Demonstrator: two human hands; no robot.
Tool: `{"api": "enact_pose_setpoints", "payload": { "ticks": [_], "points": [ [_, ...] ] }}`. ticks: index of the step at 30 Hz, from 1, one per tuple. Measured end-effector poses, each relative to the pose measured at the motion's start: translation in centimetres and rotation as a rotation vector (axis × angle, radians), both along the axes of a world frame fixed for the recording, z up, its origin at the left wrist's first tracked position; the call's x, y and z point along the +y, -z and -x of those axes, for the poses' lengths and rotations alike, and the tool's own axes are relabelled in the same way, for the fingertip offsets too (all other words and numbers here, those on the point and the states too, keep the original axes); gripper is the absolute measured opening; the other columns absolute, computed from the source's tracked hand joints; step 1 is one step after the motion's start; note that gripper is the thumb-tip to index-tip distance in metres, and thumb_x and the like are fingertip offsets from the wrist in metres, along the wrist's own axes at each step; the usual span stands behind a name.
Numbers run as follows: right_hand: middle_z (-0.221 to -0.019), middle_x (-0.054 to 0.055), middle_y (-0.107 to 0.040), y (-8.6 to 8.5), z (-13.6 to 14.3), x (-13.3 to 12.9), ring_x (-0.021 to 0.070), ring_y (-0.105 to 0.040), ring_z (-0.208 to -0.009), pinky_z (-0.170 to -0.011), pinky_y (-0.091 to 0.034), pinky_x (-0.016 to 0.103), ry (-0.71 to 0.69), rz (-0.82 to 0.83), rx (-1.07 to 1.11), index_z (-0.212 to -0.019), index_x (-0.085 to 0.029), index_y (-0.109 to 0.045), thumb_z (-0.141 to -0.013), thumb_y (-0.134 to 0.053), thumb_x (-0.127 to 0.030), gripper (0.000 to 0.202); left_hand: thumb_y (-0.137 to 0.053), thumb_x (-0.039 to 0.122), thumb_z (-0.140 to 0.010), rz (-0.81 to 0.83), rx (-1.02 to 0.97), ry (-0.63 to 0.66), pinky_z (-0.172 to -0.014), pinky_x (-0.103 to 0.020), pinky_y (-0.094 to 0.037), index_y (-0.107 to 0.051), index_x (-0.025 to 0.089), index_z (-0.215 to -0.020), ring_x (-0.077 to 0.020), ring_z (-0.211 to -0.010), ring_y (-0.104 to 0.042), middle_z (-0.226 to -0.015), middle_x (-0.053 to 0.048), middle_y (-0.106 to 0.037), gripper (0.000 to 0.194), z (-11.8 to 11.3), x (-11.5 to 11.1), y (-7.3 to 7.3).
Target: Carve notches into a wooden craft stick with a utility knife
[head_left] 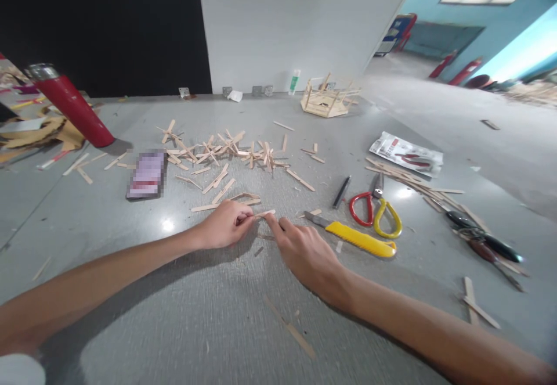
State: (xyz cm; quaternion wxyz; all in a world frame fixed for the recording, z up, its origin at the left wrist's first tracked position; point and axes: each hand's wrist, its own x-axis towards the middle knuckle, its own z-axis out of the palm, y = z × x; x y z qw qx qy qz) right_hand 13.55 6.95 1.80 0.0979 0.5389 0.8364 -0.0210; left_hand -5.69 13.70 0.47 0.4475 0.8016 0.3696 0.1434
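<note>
My left hand [225, 224] is closed, with thumb and forefinger pinching one end of a short wooden stick [263, 213] just above the grey table. My right hand [304, 248] reaches in from the right, its forefinger and thumb at the stick's other end, the remaining fingers curled. Behind my left hand lie a few sticks [224, 190] set at angles. A yellow utility knife [361, 238] with its blade out lies right of my right hand. Beyond it are scissors with red and yellow handles [378, 208] and a black pen [342, 192].
Many wooden sticks [230, 148] are heaped across the grey table [174, 327]. A red flask [76, 109] and a blurred-out flat object [148, 173] are at the left. At the back stands a stick frame [324, 103]. Pliers [483, 237] and a silver packet [407, 153] lie right.
</note>
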Motion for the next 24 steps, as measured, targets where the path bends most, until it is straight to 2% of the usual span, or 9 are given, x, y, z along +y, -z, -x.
{"api": "enact_pose_setpoints", "payload": {
  "ticks": [9,17,21,24],
  "points": [
    [-0.096,0.008,-0.068,-0.2,-0.8,0.3,0.0168,-0.063,-0.07,-0.059,-0.036,0.03,-0.002,0.01,0.123,-0.134,-0.016,-0.046,-0.082,-0.032,0.005,0.057,-0.042,0.065,-0.094,0.048,0.022,-0.006,-0.037,-0.021,-0.034,-0.05,0.017,-0.066,-0.0131,-0.037,-0.056,-0.052,-0.002,-0.059,0.056,-0.1,0.0,-0.4],
    [-0.09,0.006,-0.068,-0.3,-1.1,0.2,0.0152,-0.06,-0.068,-0.058,-0.031,0.029,0.007,0.007,0.177,-0.131,-0.016,-0.05,-0.086,-0.033,0.002,0.051,-0.044,0.051,-0.098,0.048,0.008,0.007,-0.033,-0.019,-0.035,-0.05,0.018,-0.065,-0.013,-0.035,-0.055,-0.048,0.0,-0.055,0.047,0.0,-0.1,-0.5],
    [-0.085,0.005,-0.067,0.7,-1.6,0.2,0.0142,-0.057,-0.065,-0.056,-0.027,0.029,0.028,0.001,0.232,-0.131,-0.018,-0.054,-0.085,-0.035,0.0,0.052,-0.046,0.047,-0.097,0.058,0.006,0.009,-0.033,-0.019,-0.036,-0.049,0.018,-0.067,-0.0133,-0.036,-0.057,-0.051,-0.001,-0.057,0.042,0.1,0.0,-0.5],
    [-0.085,0.005,-0.068,1.8,-1.7,0.3,0.0142,-0.057,-0.065,-0.057,-0.028,0.028,0.031,-0.058,0.287,-0.139,-0.017,-0.049,-0.086,-0.035,-0.001,0.056,-0.047,0.047,-0.097,0.077,0.006,0.005,-0.033,-0.019,-0.036,-0.049,0.018,-0.067,-0.0129,-0.037,-0.057,-0.052,0.0,-0.057,0.042,0.1,0.2,-0.3]
  ]
}}
